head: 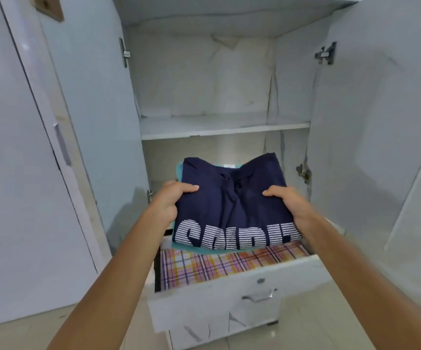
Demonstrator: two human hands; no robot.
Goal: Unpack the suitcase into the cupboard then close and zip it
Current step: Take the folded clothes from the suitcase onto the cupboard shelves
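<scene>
Holding: both hands carry a folded navy-blue cotton T-shirt [232, 208] with white striped block lettering, held out in front of the open cupboard
Left hand [170, 202]: grips the shirt's left edge, thumb curled over the top of the cloth, the other fingers hidden underneath
Right hand [288, 204]: grips the shirt's right edge the same way, thumb on top, fingers out of sight below
Between the two grips: the shirt's middle sags a little and creases toward the collar; the white lettering runs along the near edge, closest to the wrists
Under the grip: a folded teal cloth [179, 173] lies directly beneath the navy shirt, its edge showing at the far left corner and along the near side; whether the hands carry it too I cannot tell
Below the grip: a pulled-out white drawer [217, 294] with a metal bar handle [259, 295] and a small round lock [260, 280], lined or filled with a pink, yellow and purple plaid cloth [229, 263]
Beyond the grip: the pale grey-white cupboard [219, 79] with a bare horizontal shelf [224, 128] above the shirt
Left of the grip: an open cupboard door [95, 97] with metal hinges [126, 53]
Right of the grip: the other open door [381, 109], hinged likewise
Under everything: pale floor tiles [305, 329]
</scene>
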